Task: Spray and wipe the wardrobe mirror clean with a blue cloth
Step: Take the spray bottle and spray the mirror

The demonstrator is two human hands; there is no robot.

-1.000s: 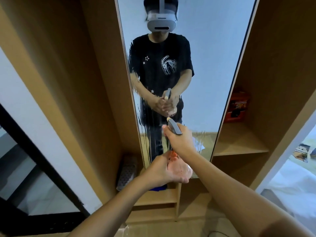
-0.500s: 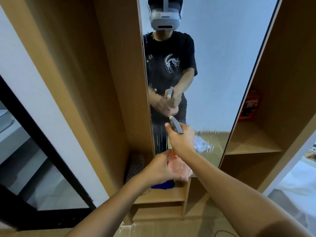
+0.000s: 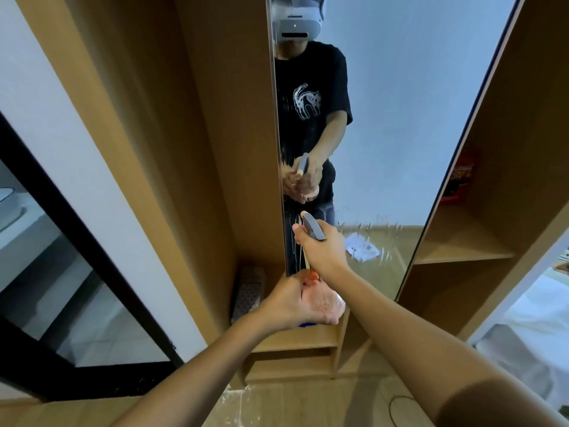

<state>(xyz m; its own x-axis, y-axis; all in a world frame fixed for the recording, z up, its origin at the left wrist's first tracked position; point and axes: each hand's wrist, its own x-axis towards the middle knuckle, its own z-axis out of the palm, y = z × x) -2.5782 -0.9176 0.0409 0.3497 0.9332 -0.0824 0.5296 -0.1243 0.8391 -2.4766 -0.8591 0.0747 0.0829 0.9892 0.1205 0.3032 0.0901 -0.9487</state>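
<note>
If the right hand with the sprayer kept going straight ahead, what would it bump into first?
Most likely the mirror: the right hand aims the spray bottle at the glass, with nothing visible between, though depth is unclear.

Landmark = mirror (image 3: 400, 134). Both hands sit right in front of its lower left part: right hand (image 3: 321, 251) grips spray bottle (image 3: 312, 228) w/ nozzle close to glass, left hand (image 3: 303, 303) holds bottle base below, so that patch is blocked. Upper and right mirror area open, nothing in front. Left of mirror: wardrobe side panel (image 3: 228, 134) boxes in a narrow nook, patterned object (image 3: 248, 292) standing at its bottom. Right of mirror: open shelf (image 3: 458, 254) mostly free, red box (image 3: 458, 177) at back. Blue cloth (image 3: 306, 325) on ledge under mirror, mostly hidden by left hand.
</note>
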